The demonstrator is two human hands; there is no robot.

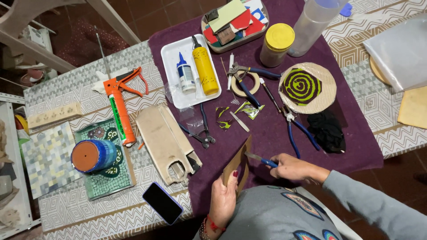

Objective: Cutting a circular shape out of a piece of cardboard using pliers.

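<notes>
— Cardboard [237,162], upright over the purple cloth [275,133]: thin, light, bendy?
— Yes. Your left hand [223,195] fingers pinch its lower edge; your right hand [291,166] grips the blue-handled knife [260,159].

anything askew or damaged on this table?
Black rectangular phone overhangs the near table edge. Blue mosaic-covered clay pot lies tipped on its side atop the green mosaic tile panel. No spills or breakage visible.

The cardboard piece [236,165] looks matt and brown, and the knife [260,159] has a shiny metal blade with a blue plastic handle. Beneath lies a soft purple cloth [267,133]; the phone [162,203] is glossy black.
</notes>
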